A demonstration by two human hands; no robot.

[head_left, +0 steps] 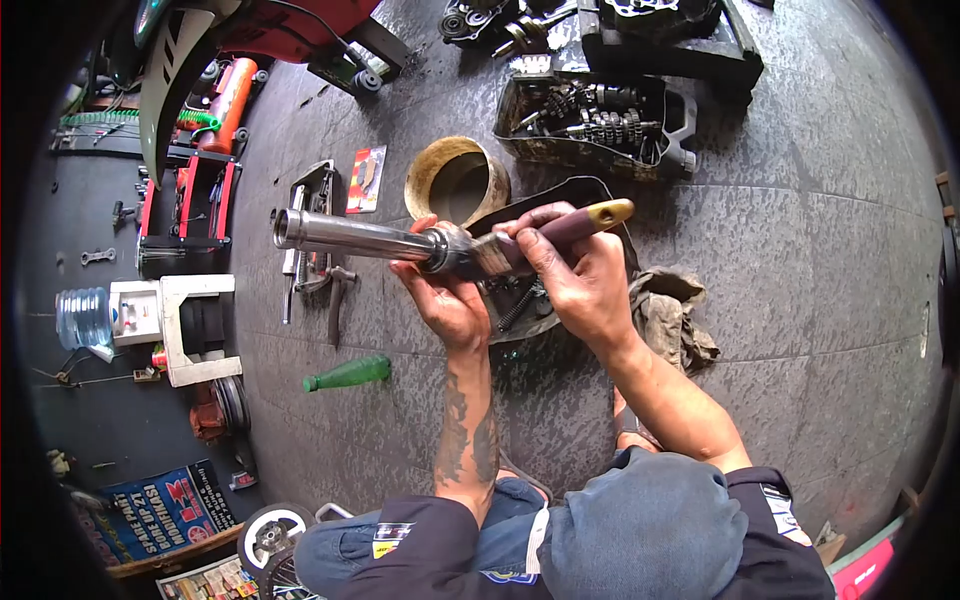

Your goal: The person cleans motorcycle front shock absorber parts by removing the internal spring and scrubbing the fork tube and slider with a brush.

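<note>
My left hand (450,300) is closed around the dark-collared end of a shiny metal tube (350,237), which points left and widens at its far end. In my right hand (585,285) is a paintbrush (570,228) with a dark purple handle and a yellow tip. The brush's bristle end rests against or very near the collar; my fingers partly hide the contact. Beneath both hands lies a dark pan (610,222) holding a coil spring (517,305) and other small parts. A round, tan-rimmed container (423,178) stands just beyond.
A bin of greasy gears (510,125) stands at the back right. On the floor at left are a hammer (336,310), a tool tray (330,190) and a green bottle (350,374). A crumpled rag (660,330) lies right of the pan. Overhead left is a motorcycle (290,30).
</note>
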